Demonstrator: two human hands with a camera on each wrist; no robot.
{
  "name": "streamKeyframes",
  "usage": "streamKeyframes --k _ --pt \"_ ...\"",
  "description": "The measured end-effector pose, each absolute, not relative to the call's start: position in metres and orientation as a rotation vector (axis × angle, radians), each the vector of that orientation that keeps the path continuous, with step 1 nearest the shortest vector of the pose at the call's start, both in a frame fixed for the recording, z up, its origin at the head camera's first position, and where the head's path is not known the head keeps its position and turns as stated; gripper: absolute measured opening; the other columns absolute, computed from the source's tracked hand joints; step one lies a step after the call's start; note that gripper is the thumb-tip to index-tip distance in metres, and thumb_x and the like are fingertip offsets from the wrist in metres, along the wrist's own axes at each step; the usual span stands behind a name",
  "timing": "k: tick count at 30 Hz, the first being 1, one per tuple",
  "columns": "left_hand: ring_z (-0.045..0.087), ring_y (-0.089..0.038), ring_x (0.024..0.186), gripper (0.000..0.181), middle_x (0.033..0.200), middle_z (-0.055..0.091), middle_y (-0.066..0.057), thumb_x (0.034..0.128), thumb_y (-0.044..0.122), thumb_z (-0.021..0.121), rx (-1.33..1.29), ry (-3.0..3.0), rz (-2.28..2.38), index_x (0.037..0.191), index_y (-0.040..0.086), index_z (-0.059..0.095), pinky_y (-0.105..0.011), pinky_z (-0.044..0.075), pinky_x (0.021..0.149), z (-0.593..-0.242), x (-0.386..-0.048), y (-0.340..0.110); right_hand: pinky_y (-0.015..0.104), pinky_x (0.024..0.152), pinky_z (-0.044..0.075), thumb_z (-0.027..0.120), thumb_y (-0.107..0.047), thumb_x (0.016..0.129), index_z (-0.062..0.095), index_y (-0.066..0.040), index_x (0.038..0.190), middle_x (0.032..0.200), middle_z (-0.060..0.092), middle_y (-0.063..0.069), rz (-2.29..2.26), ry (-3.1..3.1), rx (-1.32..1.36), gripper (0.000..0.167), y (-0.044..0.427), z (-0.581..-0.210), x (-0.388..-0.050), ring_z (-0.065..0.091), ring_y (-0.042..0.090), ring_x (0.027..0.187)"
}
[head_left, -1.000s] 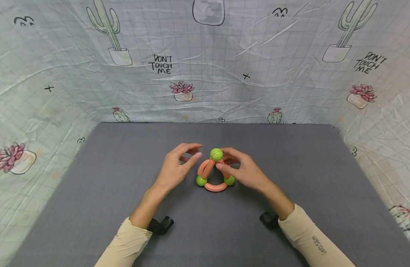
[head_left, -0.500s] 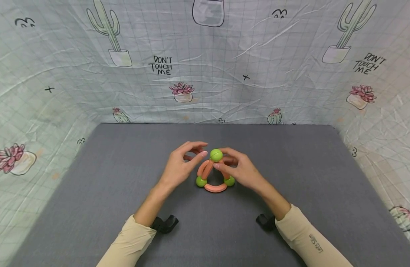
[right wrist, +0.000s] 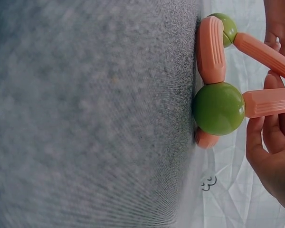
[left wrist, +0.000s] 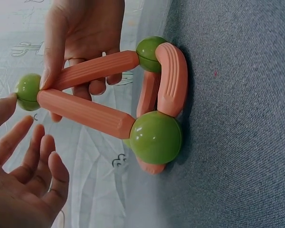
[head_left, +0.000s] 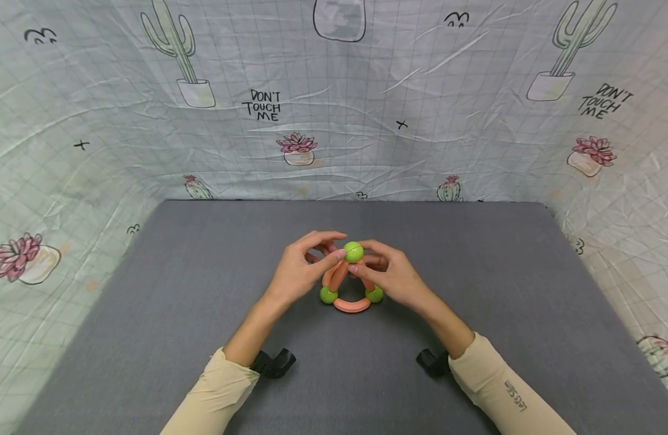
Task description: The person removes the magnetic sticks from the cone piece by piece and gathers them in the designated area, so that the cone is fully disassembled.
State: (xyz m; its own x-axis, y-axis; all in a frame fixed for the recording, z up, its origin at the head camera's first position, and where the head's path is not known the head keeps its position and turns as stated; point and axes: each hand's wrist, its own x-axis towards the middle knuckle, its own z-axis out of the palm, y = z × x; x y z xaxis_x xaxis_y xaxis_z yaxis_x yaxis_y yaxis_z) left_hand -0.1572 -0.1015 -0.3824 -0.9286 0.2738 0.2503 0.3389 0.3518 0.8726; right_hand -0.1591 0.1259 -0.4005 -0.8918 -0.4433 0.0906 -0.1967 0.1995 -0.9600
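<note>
A pyramid-like ball-and-stick toy of orange rods and green balls stands mid-table. My left hand (head_left: pixel 298 269) is at its upper left, its thumb tip at the top green ball (head_left: pixel 353 252). In the left wrist view, its other fingers are loosely bent and seem apart from that ball (left wrist: pixel 28 91). My right hand (head_left: pixel 395 275) pinches the upper end of the upright orange rod (left wrist: pixel 97 70), thumb in front and fingers behind. Green balls (left wrist: pixel 156 137) join the rods at the base, where a curved orange rod (head_left: pixel 352 306) lies at the front.
A grey cloth-covered table (head_left: pixel 203 290) surrounds the toy. A patterned curtain (head_left: pixel 366 163) with cactus drawings hangs along the back and both sides. Black wrist straps with cameras (head_left: pixel 274 362) sit under both wrists, low over the table.
My left hand has moved right, bringing its thumb to the top ball. My right hand has shifted slightly left along the upper rod. The toy stays in place.
</note>
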Motion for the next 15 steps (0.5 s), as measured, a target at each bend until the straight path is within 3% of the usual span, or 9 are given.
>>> streamKeyframes --k 6,11,15 --pt "0.066 -0.018 0.094 0.032 0.103 0.067 -0.002 0.0992 0.030 0.073 -0.612 -2.527 -1.722 0.130 0.021 0.073 -0.036 0.056 0.077 -0.3831 -0.1564 -0.0998 0.033 0.062 0.049 0.070 -0.016 0.101 0.061 -0.012 0.141 0.112 0.077 0.020 -1.765 2.265 -0.605 0.041 0.1253 -0.4002 -0.1586 0.067 0.023 0.076" --pt "0.065 -0.019 0.089 0.028 0.100 0.067 -0.003 0.0996 0.027 0.073 -0.632 -2.523 -1.777 0.128 0.024 0.073 -0.030 0.053 0.063 -0.3835 -0.1559 -0.0982 0.029 0.059 0.044 0.070 -0.018 0.101 0.061 -0.013 0.141 0.112 0.077 0.020 -1.759 2.261 -0.585 0.041 0.1252 -0.4007 -0.1590 0.064 0.019 0.071" --pt "0.065 -0.021 0.086 0.029 0.096 0.067 -0.005 0.0998 0.026 0.072 -0.641 -2.532 -1.823 0.129 0.024 0.072 -0.029 0.050 0.055 -0.3831 -0.1556 -0.0966 0.027 0.059 0.044 0.070 -0.019 0.101 0.061 -0.013 0.142 0.115 0.077 0.018 -1.753 2.267 -0.573 0.042 0.1252 -0.4006 -0.1588 0.068 0.027 0.079"
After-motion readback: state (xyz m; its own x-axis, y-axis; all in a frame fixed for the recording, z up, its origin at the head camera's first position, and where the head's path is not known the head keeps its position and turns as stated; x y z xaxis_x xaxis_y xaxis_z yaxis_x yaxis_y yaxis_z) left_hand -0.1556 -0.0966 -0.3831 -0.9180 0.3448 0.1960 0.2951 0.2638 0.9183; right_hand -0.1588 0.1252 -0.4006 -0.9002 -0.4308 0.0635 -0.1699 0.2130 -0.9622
